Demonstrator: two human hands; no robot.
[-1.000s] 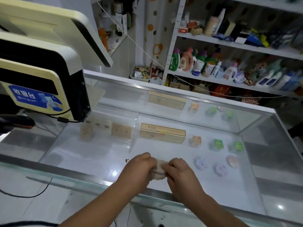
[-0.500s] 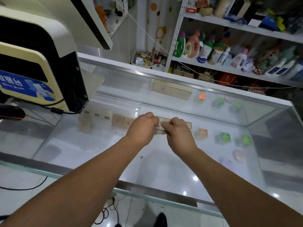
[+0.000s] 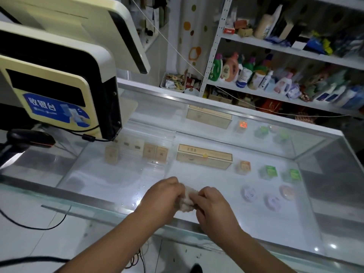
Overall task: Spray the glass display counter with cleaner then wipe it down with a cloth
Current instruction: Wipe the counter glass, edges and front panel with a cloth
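Note:
A small crumpled beige cloth (image 3: pixel 186 200) is pressed on the top of the glass display counter (image 3: pixel 226 223), near its front edge. My left hand (image 3: pixel 160 198) grips the cloth's left side and my right hand (image 3: pixel 213 203) grips its right side, so most of the cloth is hidden between them. The glass looks misted and streaky around the hands. No spray bottle is in view.
A cash register with screens (image 3: pixel 59 79) stands on the counter's left part, with a black scanner (image 3: pixel 29 140) and cables beside it. Boxes (image 3: pixel 204 158) and small packets lie inside the case under the glass. Shelves of bottles (image 3: pixel 275 75) stand behind the counter.
Both hands slid the cloth away across the glass towards the middle, then drew it back to the near front edge. The grip on the cloth stayed the same.

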